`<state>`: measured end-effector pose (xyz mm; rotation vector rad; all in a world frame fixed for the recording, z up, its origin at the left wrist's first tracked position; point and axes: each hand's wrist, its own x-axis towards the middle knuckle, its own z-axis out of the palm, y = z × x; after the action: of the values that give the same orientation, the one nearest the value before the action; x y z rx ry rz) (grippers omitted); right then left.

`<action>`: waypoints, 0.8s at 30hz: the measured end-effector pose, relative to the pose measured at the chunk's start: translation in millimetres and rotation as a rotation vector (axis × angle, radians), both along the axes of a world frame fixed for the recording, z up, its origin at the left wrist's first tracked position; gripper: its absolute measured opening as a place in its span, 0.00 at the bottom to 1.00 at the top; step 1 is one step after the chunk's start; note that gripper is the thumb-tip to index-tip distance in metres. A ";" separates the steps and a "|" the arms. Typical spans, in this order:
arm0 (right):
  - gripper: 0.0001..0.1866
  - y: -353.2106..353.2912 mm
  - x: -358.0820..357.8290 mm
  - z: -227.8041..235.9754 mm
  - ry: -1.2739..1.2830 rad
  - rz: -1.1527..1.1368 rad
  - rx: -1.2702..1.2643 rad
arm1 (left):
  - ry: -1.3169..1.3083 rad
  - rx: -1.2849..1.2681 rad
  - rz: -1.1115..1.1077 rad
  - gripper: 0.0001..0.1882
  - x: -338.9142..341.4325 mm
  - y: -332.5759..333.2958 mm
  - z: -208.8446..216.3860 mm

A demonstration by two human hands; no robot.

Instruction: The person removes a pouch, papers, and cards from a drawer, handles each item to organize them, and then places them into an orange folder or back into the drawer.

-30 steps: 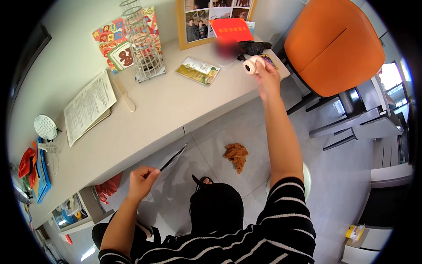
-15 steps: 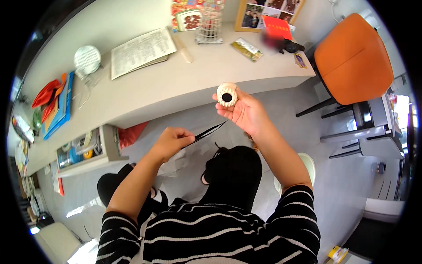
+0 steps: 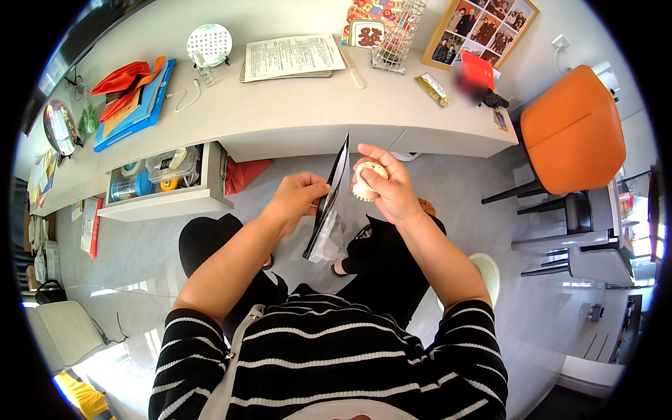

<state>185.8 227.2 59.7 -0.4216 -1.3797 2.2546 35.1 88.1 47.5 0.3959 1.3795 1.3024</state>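
My left hand (image 3: 294,201) pinches a see-through plastic bag with a black edge (image 3: 329,234) between thumb and fingers. The bag hangs tall and narrow over my lap. Just to its right, my right hand (image 3: 397,194) grips a small round cream-coloured object (image 3: 364,183) with a bumpy, toothed rim. My thumb lies across the object, and its kind is not clear. The object is beside the bag and looks apart from it.
Ahead runs a long pale desk (image 3: 294,112). At its left a drawer (image 3: 175,194) stands pulled out, full of containers. An orange chair (image 3: 574,136) is at the right, and a pale bin (image 3: 488,280) stands beside my right arm.
The bag has swung from a low slant to upright, showing its clear side. My right hand has turned the round object, so its black centre no longer shows. My view has shifted left.
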 end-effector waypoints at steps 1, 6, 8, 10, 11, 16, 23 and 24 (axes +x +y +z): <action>0.23 -1.5 1.5 -0.3 -0.038 -0.048 0.071 | -0.011 0.022 0.007 0.06 1.1 0.3 2.1; 0.21 -18.6 8.6 6.8 -0.069 -0.143 0.295 | -0.030 0.100 0.036 0.05 9.4 3.3 6.3; 0.20 -22.1 10.3 7.7 -0.095 -0.167 0.313 | -0.012 0.106 0.029 0.05 12.2 3.9 2.8; 0.19 -27.2 8.7 11.0 -0.126 -0.206 0.303 | 0.008 0.157 0.014 0.05 14.5 2.8 -1.4; 0.17 -27.5 6.1 8.9 -0.134 -0.243 0.310 | 0.019 0.206 0.003 0.05 15.4 1.4 -3.8; 0.21 -24.6 -7.5 2.6 -0.011 -0.301 -0.143 | 0.112 0.342 -0.105 0.09 11.6 -0.2 -7.1; 0.20 -29.2 -16.3 4.7 0.044 -0.230 -0.447 | 0.197 0.306 -0.060 0.10 8.3 -3.7 -7.8; 0.20 -29.1 -15.9 2.3 0.049 -0.218 -0.454 | 0.193 0.270 -0.058 0.11 8.2 -4.4 -3.7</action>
<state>169.9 198.0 62.0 -0.6259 -0.7458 2.3622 43.3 83.7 43.7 0.7573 1.3412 1.4357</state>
